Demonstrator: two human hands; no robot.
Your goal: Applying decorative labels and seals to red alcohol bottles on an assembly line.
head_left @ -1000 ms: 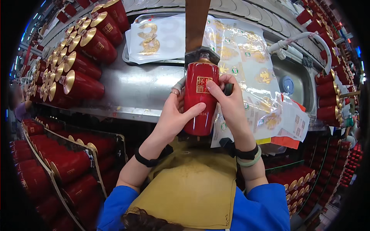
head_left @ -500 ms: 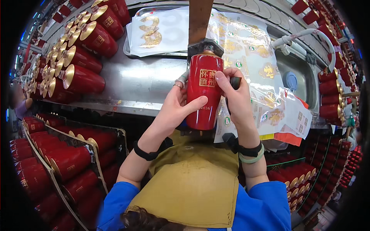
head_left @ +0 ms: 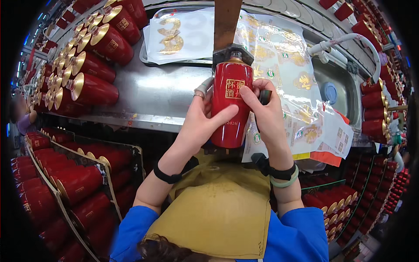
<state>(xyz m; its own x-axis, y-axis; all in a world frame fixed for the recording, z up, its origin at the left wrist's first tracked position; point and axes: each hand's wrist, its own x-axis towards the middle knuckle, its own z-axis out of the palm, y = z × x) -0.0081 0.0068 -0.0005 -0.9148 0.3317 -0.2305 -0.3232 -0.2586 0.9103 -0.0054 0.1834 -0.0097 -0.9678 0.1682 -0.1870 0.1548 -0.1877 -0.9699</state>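
In the middle, a red bottle (head_left: pixel 230 118) lies with its neck in a dark block (head_left: pixel 232 54) and its base toward me. A gold square label of characters is on its upper side. My left hand (head_left: pixel 205 118) wraps the bottle's left side, thumb across its front and fingers partly hidden behind. On the right side, my right hand (head_left: pixel 266 107) grips the bottle and presses its thumb onto the label's lower right corner. Tucked in that hand is a dark cylindrical thing (head_left: pixel 265 97) whose kind I cannot make out.
Red bottles with gold ends (head_left: pixel 94 89) crowd the bench's left. Gold-printed transfer sheets (head_left: pixel 301 83) lie right of the bottle, beside a sink (head_left: pixel 349 100) with a white tap. Another gold-printed sheet (head_left: pixel 192 35) is on a tray. Bottle racks (head_left: pixel 78 183) stand below; a wooden beam (head_left: pixel 227 22) rises ahead.
My right thumb has slid slightly left and down over the label's corner. My left thumb has shifted a little to the right and up. The bottle stays in place.
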